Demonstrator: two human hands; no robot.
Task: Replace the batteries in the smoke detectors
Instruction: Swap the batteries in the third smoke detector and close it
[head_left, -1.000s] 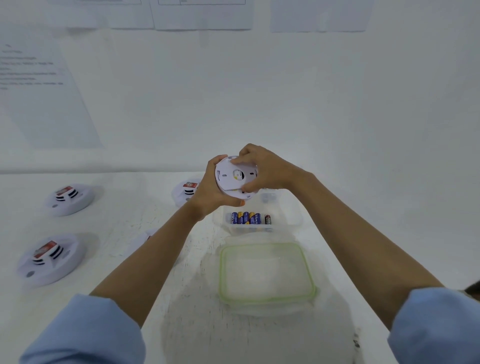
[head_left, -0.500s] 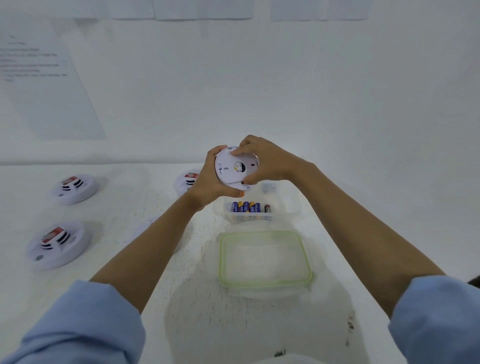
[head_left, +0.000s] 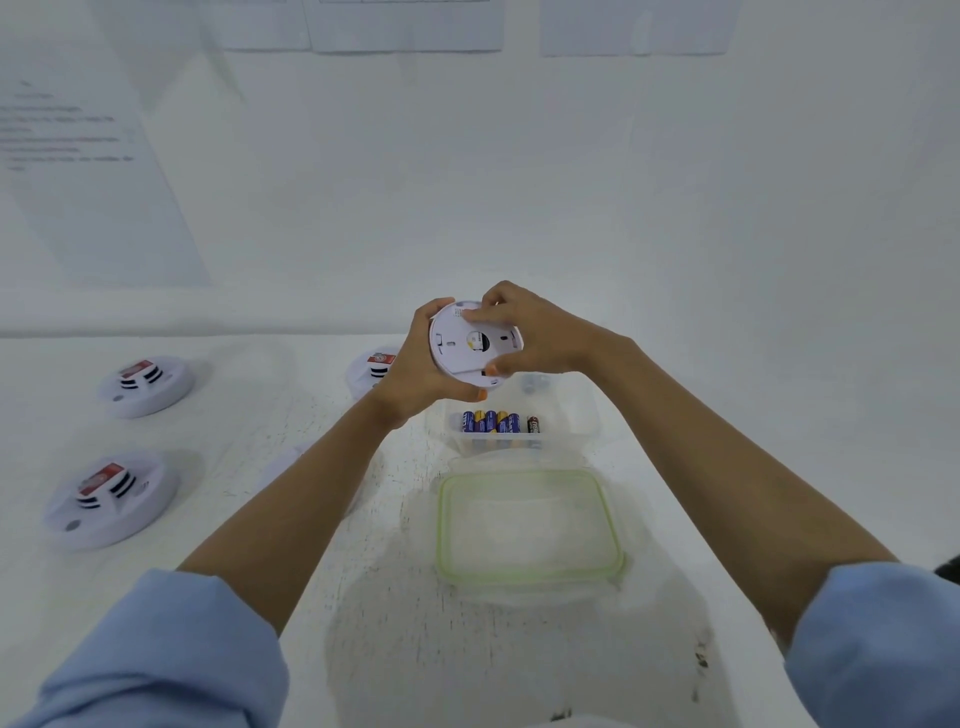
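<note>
Both my left hand (head_left: 415, 364) and right hand (head_left: 535, 332) grip the smoke detector (head_left: 470, 345), back facing me, above the battery box (head_left: 519, 431).

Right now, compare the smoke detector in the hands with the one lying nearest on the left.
The held detector is up in the left hand and right hand; the near-left detector lies untouched on the table. The held detector shows its flat back; the near-left detector lies face up, showing dark vents and a red label. Both are round and white.
</note>
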